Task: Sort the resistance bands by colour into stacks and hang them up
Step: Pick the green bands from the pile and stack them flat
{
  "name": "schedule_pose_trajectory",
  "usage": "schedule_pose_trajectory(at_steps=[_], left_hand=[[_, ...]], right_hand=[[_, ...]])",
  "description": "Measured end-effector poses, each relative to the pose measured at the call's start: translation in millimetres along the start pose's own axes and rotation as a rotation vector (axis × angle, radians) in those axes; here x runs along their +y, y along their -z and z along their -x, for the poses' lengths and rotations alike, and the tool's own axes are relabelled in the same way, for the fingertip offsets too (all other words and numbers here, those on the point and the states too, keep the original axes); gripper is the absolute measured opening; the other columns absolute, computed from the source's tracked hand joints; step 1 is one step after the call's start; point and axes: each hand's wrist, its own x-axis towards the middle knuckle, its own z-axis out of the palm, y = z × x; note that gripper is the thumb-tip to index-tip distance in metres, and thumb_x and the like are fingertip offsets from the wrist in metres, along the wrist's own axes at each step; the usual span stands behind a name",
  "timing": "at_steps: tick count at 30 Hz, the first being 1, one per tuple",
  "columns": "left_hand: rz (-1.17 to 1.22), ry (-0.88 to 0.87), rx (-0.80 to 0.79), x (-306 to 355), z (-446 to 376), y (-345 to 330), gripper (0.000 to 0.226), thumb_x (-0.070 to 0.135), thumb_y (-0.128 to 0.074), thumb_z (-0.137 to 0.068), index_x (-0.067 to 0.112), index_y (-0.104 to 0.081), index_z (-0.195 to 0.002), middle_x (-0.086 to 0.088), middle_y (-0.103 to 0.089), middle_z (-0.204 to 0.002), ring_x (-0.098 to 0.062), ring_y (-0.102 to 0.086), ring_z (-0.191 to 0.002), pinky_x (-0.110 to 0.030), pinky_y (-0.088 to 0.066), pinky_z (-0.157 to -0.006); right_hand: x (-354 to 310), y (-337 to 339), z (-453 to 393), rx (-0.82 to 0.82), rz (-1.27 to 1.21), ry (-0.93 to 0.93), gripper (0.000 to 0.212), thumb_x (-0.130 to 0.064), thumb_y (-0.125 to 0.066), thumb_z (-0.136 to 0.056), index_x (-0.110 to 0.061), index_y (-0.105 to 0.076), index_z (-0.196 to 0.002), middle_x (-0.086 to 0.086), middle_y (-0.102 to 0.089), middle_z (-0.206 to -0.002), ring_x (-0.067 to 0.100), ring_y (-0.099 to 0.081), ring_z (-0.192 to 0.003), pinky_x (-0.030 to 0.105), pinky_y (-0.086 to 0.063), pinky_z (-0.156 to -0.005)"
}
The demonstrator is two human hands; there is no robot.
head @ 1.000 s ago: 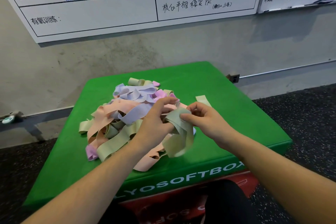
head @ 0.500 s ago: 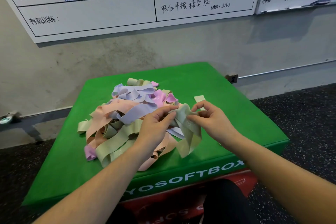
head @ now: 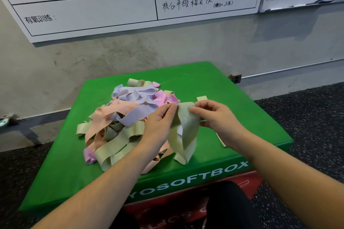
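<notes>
I am pinching the top edge of one green band (head: 186, 126) between my left hand (head: 160, 126) and my right hand (head: 217, 119), both clamped on it, its loop hanging below my fingers. The mixed pile (head: 122, 117) is lying just left of my grip, touching the loop. If I am lifting carelessly, tangled neighbours may be dragging along and spilling off the green box (head: 204, 80).

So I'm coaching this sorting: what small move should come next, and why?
Probably lay the green band on the green strip lying behind the right hand. Both hands pinch its top, left hand too, and it hangs clear of the pile.
</notes>
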Motion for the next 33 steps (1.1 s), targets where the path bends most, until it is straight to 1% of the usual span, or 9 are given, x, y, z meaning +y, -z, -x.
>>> schedule_pose_trajectory(at_steps=[3, 6, 10, 13, 17, 22, 24, 27, 33], left_hand=[[0.049, 0.039, -0.026, -0.1, 1.0, -5.8, 0.025, 0.04, -0.054, -0.1, 0.028, -0.075, -0.098, -0.003, -0.076, -0.099, -0.03, -0.066, -0.1, -0.047, -0.054, -0.091], [0.148, 0.094, -0.058, 2.9, 0.7, -13.9, 0.035, 0.042, -0.045, -0.104, 0.019, -0.072, -0.103, -0.009, -0.075, -0.099, -0.031, -0.067, -0.093, -0.038, -0.055, -0.079], [0.077, 0.019, -0.179, 2.5, 5.9, -24.8, 0.05, 0.065, -0.046, -0.096, 0.027, -0.059, -0.125, -0.005, -0.068, -0.119, -0.025, -0.063, -0.114, -0.047, -0.052, -0.1], [0.055, -0.086, -0.181, 5.8, 10.9, -32.6, 0.009, 0.032, -0.053, -0.102, 0.03, -0.057, -0.11, -0.002, -0.066, -0.104, -0.013, -0.06, -0.101, -0.038, -0.051, -0.095], [0.048, -0.1, -0.148, 8.7, 8.2, -37.1, 0.009, 0.023, -0.051, -0.103, 0.028, -0.059, -0.102, -0.007, -0.063, -0.101, -0.008, -0.053, -0.088, -0.029, -0.044, -0.08], [0.034, -0.093, -0.154, 8.3, 1.8, -46.5, 0.011, 0.024, -0.049, -0.105, 0.024, -0.059, -0.111, -0.003, -0.065, -0.104, -0.004, -0.058, -0.092, -0.023, -0.047, -0.079], [0.083, -0.04, -0.125, 8.7, -3.5, -50.8, 0.013, 0.023, -0.047, -0.106, 0.026, -0.059, -0.11, 0.0, -0.066, -0.105, -0.009, -0.06, -0.099, -0.028, -0.05, -0.089], [0.262, 0.05, -0.112, 13.9, -13.6, -56.9, 0.016, 0.022, -0.044, -0.106, 0.021, -0.059, -0.111, -0.009, -0.068, -0.107, -0.026, -0.062, -0.106, -0.048, -0.05, -0.1], [0.551, 0.168, -0.113, 28.2, -44.7, -67.7, 0.023, 0.018, -0.035, -0.107, 0.005, -0.048, -0.121, -0.012, -0.065, -0.082, -0.024, -0.068, -0.07, -0.038, -0.059, -0.067]], right_hand=[[-5.5, 1.8, -1.4, 0.04, 0.017, 0.044, 0.015, -0.008, -0.076, -0.084, -0.021, -0.07, -0.08, -0.001, -0.069, -0.08, 0.011, -0.061, -0.077, 0.027, -0.05, -0.068], [-9.3, 0.3, -0.8, 0.062, 0.035, 0.116, 0.018, -0.001, -0.074, -0.085, -0.016, -0.065, -0.081, 0.0, -0.066, -0.078, 0.012, -0.061, -0.073, 0.025, -0.052, -0.062], [-13.2, -3.0, 1.7, 0.129, 0.041, 0.187, 0.016, -0.003, -0.076, -0.083, -0.014, -0.065, -0.078, 0.004, -0.065, -0.076, 0.016, -0.059, -0.07, 0.032, -0.053, -0.063], [-15.0, 0.6, -0.8, 0.169, 0.019, 0.228, 0.015, -0.007, -0.079, -0.082, -0.016, -0.067, -0.078, 0.007, -0.062, -0.078, 0.017, -0.054, -0.072, 0.03, -0.047, -0.065], [-13.1, 7.9, -3.1, 0.199, 0.009, 0.213, 0.018, -0.009, -0.079, -0.081, -0.019, -0.065, -0.077, -0.005, -0.062, -0.074, 0.008, -0.05, -0.067, 0.019, -0.042, -0.062], [-8.1, 13.8, -5.5, 0.074, -0.239, 0.038, 0.015, -0.013, -0.069, -0.09, -0.018, -0.056, -0.094, 0.001, -0.067, -0.086, 0.014, -0.061, -0.078, 0.032, -0.046, -0.068], [-3.3, 14.8, -5.5, 0.065, -0.197, 0.019, 0.016, -0.024, -0.065, -0.094, -0.02, -0.052, -0.102, 0.0, -0.07, -0.086, 0.014, -0.062, -0.074, 0.029, -0.047, -0.064], [8.4, 19.9, -2.1, 0.019, -0.046, -0.002, 0.025, -0.039, -0.06, -0.094, -0.018, -0.054, -0.108, -0.005, -0.074, -0.089, 0.015, -0.067, -0.081, 0.034, -0.052, -0.074], [34.2, 48.9, 0.9, -0.096, 0.198, -0.025, 0.01, -0.022, -0.058, -0.099, -0.016, -0.062, -0.106, 0.009, -0.072, -0.092, 0.016, -0.065, -0.083, 0.039, -0.051, -0.082]])
